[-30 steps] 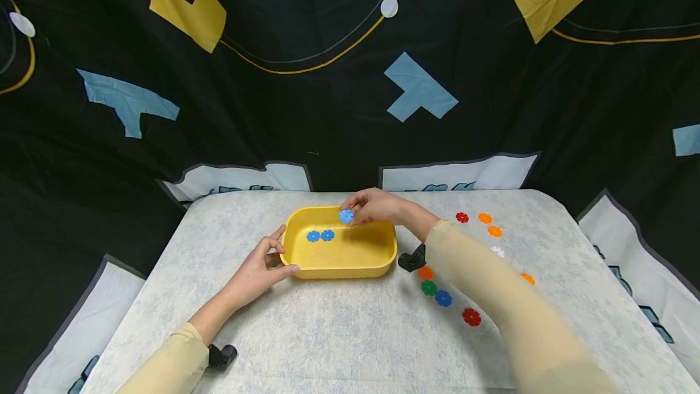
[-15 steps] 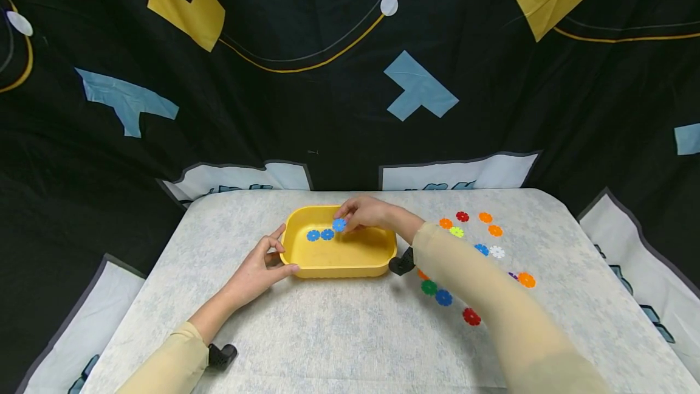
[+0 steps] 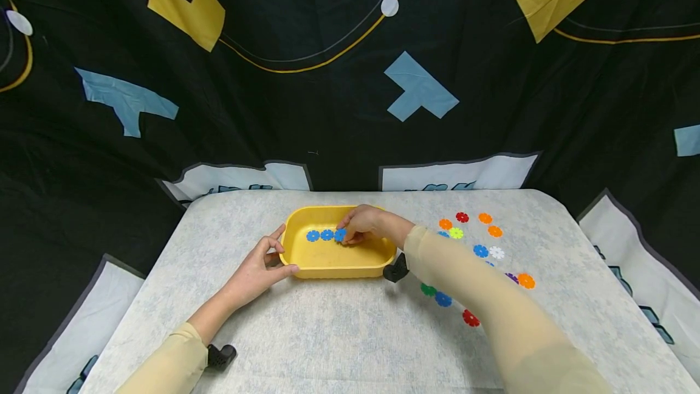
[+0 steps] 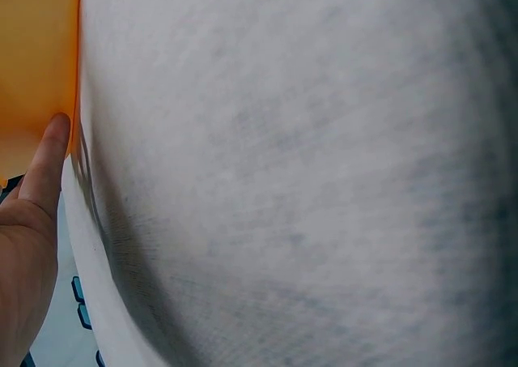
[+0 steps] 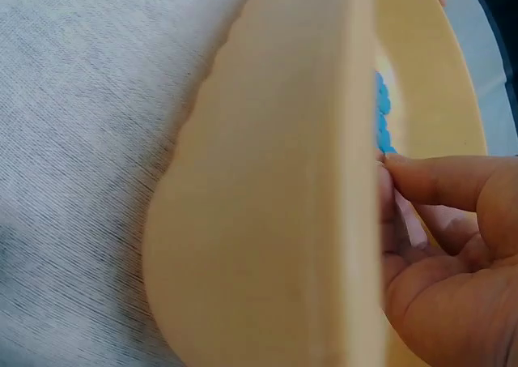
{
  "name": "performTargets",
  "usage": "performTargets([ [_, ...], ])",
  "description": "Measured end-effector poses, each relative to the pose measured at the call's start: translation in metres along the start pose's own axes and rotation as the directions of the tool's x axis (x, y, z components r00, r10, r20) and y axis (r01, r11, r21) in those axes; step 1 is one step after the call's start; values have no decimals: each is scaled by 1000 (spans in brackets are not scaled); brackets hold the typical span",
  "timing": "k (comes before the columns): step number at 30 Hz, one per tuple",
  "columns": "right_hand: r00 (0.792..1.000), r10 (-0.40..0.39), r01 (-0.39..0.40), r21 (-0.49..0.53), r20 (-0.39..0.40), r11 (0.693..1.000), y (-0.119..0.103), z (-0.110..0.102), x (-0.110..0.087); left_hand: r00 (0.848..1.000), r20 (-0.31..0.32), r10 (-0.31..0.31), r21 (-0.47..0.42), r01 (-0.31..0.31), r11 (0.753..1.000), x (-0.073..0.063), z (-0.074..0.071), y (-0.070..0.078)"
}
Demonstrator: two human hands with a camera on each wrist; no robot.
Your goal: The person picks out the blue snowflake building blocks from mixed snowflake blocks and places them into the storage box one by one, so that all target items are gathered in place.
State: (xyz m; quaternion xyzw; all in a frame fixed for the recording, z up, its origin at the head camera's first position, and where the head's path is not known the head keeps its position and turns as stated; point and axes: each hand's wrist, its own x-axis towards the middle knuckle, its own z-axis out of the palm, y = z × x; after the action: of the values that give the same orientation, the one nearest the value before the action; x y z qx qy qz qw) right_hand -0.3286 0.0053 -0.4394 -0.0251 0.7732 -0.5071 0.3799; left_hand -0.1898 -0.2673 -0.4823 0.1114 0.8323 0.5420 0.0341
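Observation:
A yellow plastic tub (image 3: 335,272) rests on the table. My left hand (image 3: 254,271) grips its left end, thumb along the front wall and fingers at the side; in the left wrist view the thumb (image 4: 50,152) presses the tub's wall (image 4: 36,51). My right hand (image 3: 367,222) reaches inside, pinching a blue flower-shaped disc (image 3: 339,235) low over the floor. To its left lie two matching blue discs, one in the middle (image 3: 327,235) and one leftmost (image 3: 313,236), in a row. The right wrist view shows blue discs (image 5: 383,100) beyond my fingertips, partly hidden by the tub's rim.
Several loose flower-shaped discs are scattered right of the tub, among them orange (image 3: 527,280), white (image 3: 496,252), red (image 3: 471,318) and green (image 3: 428,289). My right sleeve (image 3: 481,284) covers some. A black curtain (image 3: 328,132) hangs behind the pale-covered table (image 3: 306,339).
My right hand has moved down and slightly left inside the tub, bringing the pinched blue disc to the right end of the row. The left hand has stayed on the tub.

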Motion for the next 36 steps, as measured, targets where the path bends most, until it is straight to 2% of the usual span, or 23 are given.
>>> performTargets([
  [13,992,64,-53,94,-113,994,5,7,-3,1000,8,-1,5,1,1000,1,0,-1],
  [21,990,56,-36,152,-129,988,6,8,-2,1000,9,-4,4,4,1000,1,-1,-1],
  [30,984,41,-17,136,-176,991,3,5,-5,1000,13,2,2,-2,1000,0,0,0],
  [36,986,36,-15,131,-163,991,1,-1,-8,1000,5,-5,4,5,1000,0,0,1],
])
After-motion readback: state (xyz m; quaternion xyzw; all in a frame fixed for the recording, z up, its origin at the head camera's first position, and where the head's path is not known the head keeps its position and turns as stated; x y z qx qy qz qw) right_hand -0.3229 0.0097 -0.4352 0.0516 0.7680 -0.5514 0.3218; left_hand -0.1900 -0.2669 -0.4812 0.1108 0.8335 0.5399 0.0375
